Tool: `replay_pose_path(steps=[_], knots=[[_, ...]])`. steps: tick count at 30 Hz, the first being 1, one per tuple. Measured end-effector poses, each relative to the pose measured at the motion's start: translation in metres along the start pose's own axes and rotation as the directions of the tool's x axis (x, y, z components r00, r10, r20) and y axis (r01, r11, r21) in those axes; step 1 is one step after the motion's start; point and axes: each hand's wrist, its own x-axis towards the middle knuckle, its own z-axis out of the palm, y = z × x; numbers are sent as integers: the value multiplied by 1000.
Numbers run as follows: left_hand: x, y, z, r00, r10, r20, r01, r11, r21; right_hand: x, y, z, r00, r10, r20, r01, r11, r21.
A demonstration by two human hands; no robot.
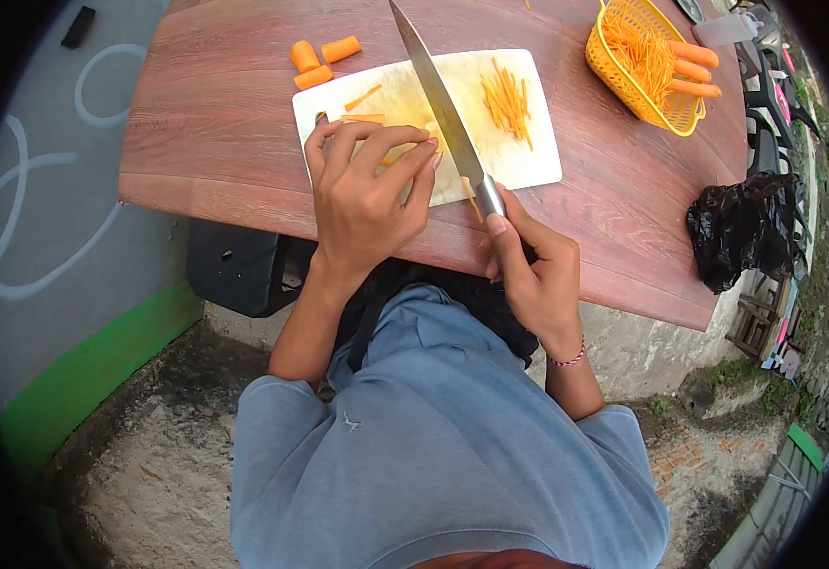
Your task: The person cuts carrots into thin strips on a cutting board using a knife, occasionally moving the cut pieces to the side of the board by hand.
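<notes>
My right hand [535, 268] is wrapped round the handle of a large knife [448, 112], whose blade points up and away over the white cutting board [544, 156]. Over the board's left part is my left hand [369, 182], its fingers bent and their tips close together near orange carrot pieces; what the fingertips hold is mostly hidden. Thin carrot strips [506, 102] lie in a pile on the board's right side. A few carrot slices [364, 98] rest near the board's upper left. Beyond that corner sit several short carrot chunks [341, 48] on the table.
On the reddish wooden table [215, 123], a yellow basket [614, 81] at the upper right holds shredded carrot and whole carrots [694, 71]. A black plastic bag [742, 228] hangs by the right edge. A black seat [234, 266] is below the left edge.
</notes>
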Motion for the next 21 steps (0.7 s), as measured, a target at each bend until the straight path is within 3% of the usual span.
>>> replay_pose_path(steps=[4,8,13,21], knots=[[-3,-1,-14,998,-63,12,64,998,-25,29,0,-9,999,35,-22,-35,999,-9],[-2,9,-21,998,-15,60,17,999,-48,53,-1,-19,997,9,-75,-12,999,-41],[-1,20,-4,927,187,325,-157,981,-117,42,-7,-29,997,30,-67,-27,999,44],[19,8,9,861,358,361,-329,934,-140,19,7,-41,992,77,-97,-66,992,112]])
